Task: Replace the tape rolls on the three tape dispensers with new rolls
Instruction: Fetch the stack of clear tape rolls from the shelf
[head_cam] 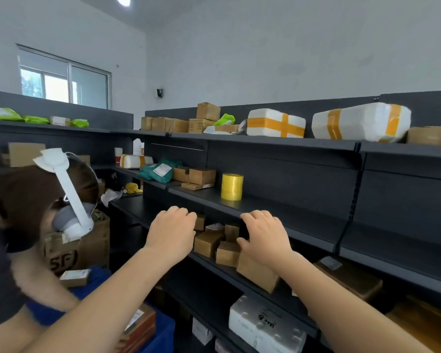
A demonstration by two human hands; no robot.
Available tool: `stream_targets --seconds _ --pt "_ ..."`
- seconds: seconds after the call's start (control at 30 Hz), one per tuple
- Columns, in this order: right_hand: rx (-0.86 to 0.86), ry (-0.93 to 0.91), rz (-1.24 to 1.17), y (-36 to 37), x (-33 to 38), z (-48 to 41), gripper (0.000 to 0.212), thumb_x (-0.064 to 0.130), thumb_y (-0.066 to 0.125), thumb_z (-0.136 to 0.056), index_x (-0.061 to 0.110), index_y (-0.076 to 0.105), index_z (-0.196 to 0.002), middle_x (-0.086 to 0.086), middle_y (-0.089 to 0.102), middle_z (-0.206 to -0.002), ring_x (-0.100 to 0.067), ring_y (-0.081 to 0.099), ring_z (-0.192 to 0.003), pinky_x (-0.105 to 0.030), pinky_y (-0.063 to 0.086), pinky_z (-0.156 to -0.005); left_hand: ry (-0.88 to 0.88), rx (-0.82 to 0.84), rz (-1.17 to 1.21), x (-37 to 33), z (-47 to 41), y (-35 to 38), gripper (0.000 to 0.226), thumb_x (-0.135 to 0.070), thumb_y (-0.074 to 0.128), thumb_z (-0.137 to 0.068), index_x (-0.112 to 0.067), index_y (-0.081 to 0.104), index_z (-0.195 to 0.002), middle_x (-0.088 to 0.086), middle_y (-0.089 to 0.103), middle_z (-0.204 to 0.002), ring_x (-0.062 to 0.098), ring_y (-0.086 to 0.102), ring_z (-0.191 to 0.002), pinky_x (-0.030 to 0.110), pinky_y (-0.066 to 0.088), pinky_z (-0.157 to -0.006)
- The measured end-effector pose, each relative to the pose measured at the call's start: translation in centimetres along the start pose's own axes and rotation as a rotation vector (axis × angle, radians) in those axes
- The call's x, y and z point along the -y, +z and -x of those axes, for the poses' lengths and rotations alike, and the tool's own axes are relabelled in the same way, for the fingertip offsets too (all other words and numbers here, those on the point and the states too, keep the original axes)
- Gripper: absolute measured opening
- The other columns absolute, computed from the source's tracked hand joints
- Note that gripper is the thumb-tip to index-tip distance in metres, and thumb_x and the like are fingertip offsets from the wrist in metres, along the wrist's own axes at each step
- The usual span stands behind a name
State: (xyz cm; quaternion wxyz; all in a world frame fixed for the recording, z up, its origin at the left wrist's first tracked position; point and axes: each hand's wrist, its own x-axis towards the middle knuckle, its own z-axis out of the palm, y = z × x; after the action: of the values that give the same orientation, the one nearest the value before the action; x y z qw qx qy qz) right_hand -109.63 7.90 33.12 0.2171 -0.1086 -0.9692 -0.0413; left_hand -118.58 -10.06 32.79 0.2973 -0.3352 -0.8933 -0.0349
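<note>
My left grip (171, 231) and right grip (264, 234) reach side by side to the front edge of a dark shelf (303, 225), fingers curled, backs toward me. The fingertips are hidden, so I cannot tell whether either clasps the edge or only rests there. Boxes (214, 242) show between the grips, one level down. Beyond the right grip, the yellow tape rolls (231, 186) stand stacked on the shelf, untouched. White parcels (275, 123) lie higher up.

Yellow tape rolls (231, 186), seemingly stacked, stand upright on the dark shelf (278, 213).
</note>
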Motion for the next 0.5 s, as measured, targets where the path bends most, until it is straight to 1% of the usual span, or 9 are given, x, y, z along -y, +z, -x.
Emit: stream_targets --seconds 0.23,0.37,0.5 --pt "-0.009 -0.006 0.028 5.1 -2.7 -9.6 0.050 0.041 0.056 -0.092 0.021 0.045 -0.137 -0.001 0.053 -0.135 -0.021 0.045 -0.127 -0.035 0.039 -0.105 -0.022 0.024 0.031 2.6 -8.7 7.0 0.038 -0.032 0.051 -0.095 -0.020 0.050 -0.130 -0.001 0.058 -0.126 0.018 0.050 -0.119 0.033 0.042 -0.097" --pt "-0.008 0.014 0.057 8.5 -4.3 -15.5 0.051 0.042 0.056 -0.092 0.020 0.046 -0.136 -0.002 0.054 -0.133 -0.022 0.047 -0.124 -0.035 0.041 -0.102 -0.002 0.007 0.045 4.1 -14.1 11.6 0.039 -0.032 0.051 -0.095 -0.020 0.050 -0.132 0.000 0.057 -0.128 0.018 0.050 -0.120 0.034 0.042 -0.097" --pt "0.007 0.063 0.094 11.5 -6.1 -22.0 0.051 0.044 0.055 -0.091 0.018 0.047 -0.135 -0.003 0.055 -0.131 -0.023 0.049 -0.122 -0.036 0.044 -0.100 0.040 0.002 0.065 6.2 -20.2 16.0 0.037 -0.034 0.050 -0.095 -0.021 0.052 -0.129 0.000 0.059 -0.126 0.019 0.051 -0.118 0.034 0.043 -0.096"
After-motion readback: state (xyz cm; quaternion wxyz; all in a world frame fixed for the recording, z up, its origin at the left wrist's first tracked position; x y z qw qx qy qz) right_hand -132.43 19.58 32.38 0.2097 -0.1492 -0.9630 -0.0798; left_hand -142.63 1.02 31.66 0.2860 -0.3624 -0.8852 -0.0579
